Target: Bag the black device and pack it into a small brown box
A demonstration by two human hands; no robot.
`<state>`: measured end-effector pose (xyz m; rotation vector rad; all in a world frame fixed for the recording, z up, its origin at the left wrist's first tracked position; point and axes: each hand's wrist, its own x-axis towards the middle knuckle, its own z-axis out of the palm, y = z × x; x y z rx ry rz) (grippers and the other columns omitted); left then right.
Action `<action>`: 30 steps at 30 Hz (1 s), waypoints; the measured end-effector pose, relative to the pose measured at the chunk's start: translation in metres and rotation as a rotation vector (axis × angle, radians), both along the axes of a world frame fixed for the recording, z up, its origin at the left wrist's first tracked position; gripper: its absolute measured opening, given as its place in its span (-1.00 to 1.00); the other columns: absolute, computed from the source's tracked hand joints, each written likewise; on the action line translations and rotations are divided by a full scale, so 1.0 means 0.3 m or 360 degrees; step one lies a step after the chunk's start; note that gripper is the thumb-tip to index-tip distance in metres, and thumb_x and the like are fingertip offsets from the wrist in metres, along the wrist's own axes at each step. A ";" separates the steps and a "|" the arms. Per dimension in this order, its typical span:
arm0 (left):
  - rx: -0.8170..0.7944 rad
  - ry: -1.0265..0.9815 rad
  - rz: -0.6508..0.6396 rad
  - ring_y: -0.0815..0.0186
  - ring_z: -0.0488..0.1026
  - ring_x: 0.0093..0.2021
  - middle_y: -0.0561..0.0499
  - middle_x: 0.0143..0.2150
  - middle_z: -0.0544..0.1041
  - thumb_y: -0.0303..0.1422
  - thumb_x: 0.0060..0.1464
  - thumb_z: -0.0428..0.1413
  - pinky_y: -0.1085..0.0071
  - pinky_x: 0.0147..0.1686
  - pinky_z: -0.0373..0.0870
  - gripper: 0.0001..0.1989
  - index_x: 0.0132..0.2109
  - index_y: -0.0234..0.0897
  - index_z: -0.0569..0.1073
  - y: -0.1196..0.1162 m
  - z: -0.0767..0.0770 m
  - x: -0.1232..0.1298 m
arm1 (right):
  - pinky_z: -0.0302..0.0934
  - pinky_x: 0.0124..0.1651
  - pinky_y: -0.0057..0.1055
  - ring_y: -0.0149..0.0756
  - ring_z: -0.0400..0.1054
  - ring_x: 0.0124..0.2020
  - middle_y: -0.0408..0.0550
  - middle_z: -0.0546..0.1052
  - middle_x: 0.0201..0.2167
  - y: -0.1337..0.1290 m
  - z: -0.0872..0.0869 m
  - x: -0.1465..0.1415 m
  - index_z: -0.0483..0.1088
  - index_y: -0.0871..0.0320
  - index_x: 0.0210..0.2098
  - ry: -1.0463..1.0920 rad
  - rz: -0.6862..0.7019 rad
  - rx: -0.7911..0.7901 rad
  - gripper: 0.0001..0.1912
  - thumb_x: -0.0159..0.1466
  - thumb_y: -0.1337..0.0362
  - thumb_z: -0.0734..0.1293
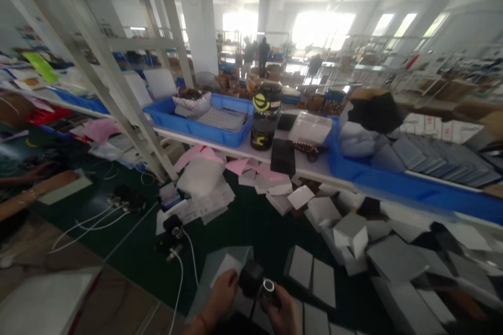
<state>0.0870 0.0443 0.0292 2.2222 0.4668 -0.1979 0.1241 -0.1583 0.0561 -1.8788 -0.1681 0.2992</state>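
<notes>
Low in the middle of the view, my left hand is closed at the side of a black boxy piece. My right hand grips a dark cylindrical part with a bright silver ring on its end. The two pieces are close together, with a dark strip or cord between them; blur hides how they join. Beneath my hands lies a translucent plastic sheet or bag. Just right of them are flat grey-white boxes. Left of my hands, dark devices with white cables rest on the green table.
White boxes are heaped at the right. Along the back, a shelf carries a blue tray, a dark jar and a larger blue bin. Papers lie mid-table. A co-worker's arm reaches in from the left.
</notes>
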 end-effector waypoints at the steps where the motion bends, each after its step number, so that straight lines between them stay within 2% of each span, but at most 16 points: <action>1: 0.0013 0.0009 0.0030 0.26 0.47 -0.28 -0.03 -0.33 0.52 -0.33 0.35 -0.11 0.29 -0.21 0.40 -0.68 -0.37 -0.24 0.40 -0.028 0.008 -0.016 | 0.49 -0.11 -0.21 0.04 0.57 -0.15 0.08 0.66 -0.19 -0.022 -0.016 0.002 0.59 0.09 -0.16 -0.0089 0.0147 -0.0095 -0.73 0.19 0.13 0.44; 4: 0.0147 -0.0177 -0.0018 0.23 0.48 -0.28 -0.05 -0.30 0.54 -0.31 0.36 -0.16 0.28 -0.23 0.35 -0.66 -0.34 -0.20 0.40 -0.076 0.070 -0.017 | 0.48 -0.14 -0.21 0.07 0.58 -0.18 0.14 0.66 -0.14 -0.067 -0.036 0.005 0.58 0.11 -0.08 -0.0403 0.0431 -0.0365 -0.71 0.24 0.21 0.35; 7: 0.0352 -0.0365 -0.0358 0.20 0.49 -0.31 -0.09 -0.32 0.55 -0.36 0.35 -0.15 0.28 -0.30 0.32 -0.68 -0.29 -0.23 0.45 -0.128 0.137 -0.008 | 0.47 -0.15 -0.22 0.01 0.58 -0.21 0.10 0.66 -0.18 -0.072 -0.027 0.000 0.58 0.10 -0.10 -0.0415 0.0436 -0.0387 -0.73 0.23 0.26 0.34; 10: 0.0533 -0.0466 -0.0769 0.17 0.49 -0.31 -0.12 -0.28 0.55 -0.46 0.29 -0.11 0.27 -0.34 0.33 -0.73 -0.23 -0.27 0.48 -0.186 0.165 -0.027 | 0.46 -0.18 -0.23 -0.05 0.56 -0.28 0.05 0.67 -0.31 -0.051 -0.028 -0.001 0.60 0.12 -0.20 -0.0038 0.0232 -0.0093 -0.78 0.17 0.21 0.42; 13: 0.0609 -0.0444 -0.0949 0.16 0.48 -0.30 -0.14 -0.25 0.54 -0.50 0.25 -0.08 0.26 -0.33 0.37 -0.78 -0.20 -0.30 0.48 -0.218 0.170 -0.058 | 0.46 -0.18 -0.20 -0.03 0.57 -0.29 0.08 0.68 -0.33 -0.036 -0.047 0.015 0.61 0.19 -0.24 0.0464 0.0123 0.0339 -0.66 0.10 0.07 0.48; 15: 0.0616 -0.0426 -0.0960 0.14 0.47 -0.28 -0.14 -0.25 0.54 -0.50 0.26 -0.07 0.21 -0.28 0.40 -0.78 -0.19 -0.29 0.48 -0.219 0.178 -0.073 | 0.47 -0.21 -0.17 -0.01 0.57 -0.31 0.11 0.68 -0.35 -0.039 -0.055 0.029 0.61 0.23 -0.27 0.0667 0.0069 0.0451 -0.57 0.08 -0.03 0.48; 17: 0.0600 -0.0485 -0.0846 0.11 0.47 -0.21 -0.14 -0.22 0.54 -0.48 0.27 -0.07 0.10 -0.16 0.43 -0.77 -0.21 -0.27 0.48 -0.208 0.191 -0.077 | 0.47 -0.23 -0.18 -0.01 0.56 -0.32 0.11 0.67 -0.36 -0.050 -0.050 0.038 0.60 0.24 -0.27 0.0630 0.0061 0.0404 -0.56 0.08 -0.03 0.49; 20: 0.0484 -0.0621 -0.0344 0.06 0.43 0.02 -0.16 -0.07 0.52 -0.45 0.31 -0.09 -0.03 0.09 0.38 -0.75 -0.26 -0.24 0.47 -0.183 0.210 -0.065 | 0.46 -0.11 -0.22 -0.05 0.56 -0.20 0.10 0.67 -0.23 -0.074 -0.031 0.036 0.58 0.17 -0.13 0.0067 0.0206 0.0101 -0.68 0.15 0.16 0.45; 22: 0.0332 -0.0649 -0.0102 0.10 0.42 0.12 -0.17 0.03 0.50 -0.45 0.34 -0.12 0.01 0.17 0.37 -0.73 -0.20 -0.24 0.47 -0.175 0.217 -0.053 | 0.44 -0.01 -0.23 -0.08 0.55 -0.10 0.11 0.65 -0.08 -0.084 -0.024 0.025 0.54 0.11 -0.01 -0.0374 0.0367 -0.0113 -0.66 0.23 0.27 0.36; 24: 0.0226 -0.0667 -0.0199 0.14 0.42 0.15 -0.14 0.07 0.51 -0.47 0.33 -0.13 0.03 0.23 0.35 -0.73 -0.13 -0.23 0.48 -0.183 0.222 -0.049 | 0.44 -0.01 -0.24 -0.10 0.56 -0.09 0.12 0.64 -0.07 -0.081 -0.027 0.011 0.54 0.10 0.01 -0.0592 0.0489 -0.0193 -0.64 0.24 0.32 0.31; 26: 0.0250 -0.0687 -0.0461 0.11 0.40 0.16 -0.12 0.06 0.53 -0.48 0.31 -0.09 -0.03 0.25 0.30 -0.74 -0.17 -0.22 0.50 -0.208 0.230 -0.056 | 0.45 -0.07 -0.25 -0.09 0.56 -0.16 0.12 0.66 -0.15 -0.062 -0.037 -0.004 0.57 0.11 -0.07 -0.0527 0.0474 -0.0141 -0.67 0.19 0.34 0.31; 28: 0.0371 -0.0641 -0.0632 0.05 0.42 0.08 -0.13 0.00 0.54 -0.46 0.29 -0.05 -0.06 0.15 0.35 -0.76 -0.25 -0.24 0.51 -0.238 0.237 -0.071 | 0.43 -0.15 -0.28 -0.08 0.55 -0.24 0.05 0.66 -0.29 -0.030 -0.051 -0.018 0.61 0.13 -0.26 -0.0104 0.0299 0.0092 -0.79 0.11 0.32 0.38; 30: 0.0450 -0.0530 -0.0662 0.08 0.44 -0.07 -0.14 -0.11 0.54 -0.42 0.30 -0.05 0.06 -0.03 0.43 -0.74 -0.27 -0.25 0.52 -0.261 0.235 -0.087 | 0.40 -0.29 -0.32 -0.10 0.51 -0.36 -0.02 0.62 -0.47 0.008 -0.070 -0.027 0.56 0.16 -0.47 0.0414 0.0086 0.0383 -0.89 0.04 0.24 0.44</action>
